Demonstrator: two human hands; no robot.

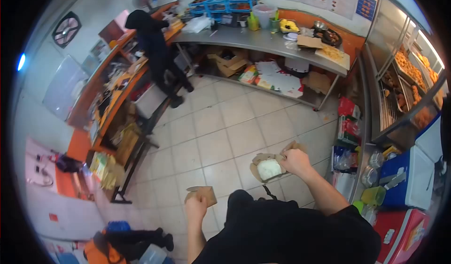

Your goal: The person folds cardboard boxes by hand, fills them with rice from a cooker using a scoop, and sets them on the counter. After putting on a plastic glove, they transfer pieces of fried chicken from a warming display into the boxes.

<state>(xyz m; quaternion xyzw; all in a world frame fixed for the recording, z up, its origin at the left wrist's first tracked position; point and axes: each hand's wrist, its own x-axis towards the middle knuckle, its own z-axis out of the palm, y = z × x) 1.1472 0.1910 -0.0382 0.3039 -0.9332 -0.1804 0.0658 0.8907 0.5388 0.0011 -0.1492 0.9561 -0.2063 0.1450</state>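
Observation:
My right hand (296, 161) grips the edge of an open brown cardboard takeout box (254, 170). A white mound that looks like rice (269, 169) fills the box. Off to the left, my left hand (196, 207) has its fingers closed on a smaller brown cardboard box (207, 194); what is inside that one does not show. Both boxes are held up in front of my body, above the tiled floor.
A steel table (225, 36) with blue crates (221, 6) runs along the back. To the right stand a heated food display (406, 76), a blue cooler (413, 175) and a red cooler (399, 236). A person in dark clothes (157, 48) stands at the left counter; another person (127, 245) sits lower left.

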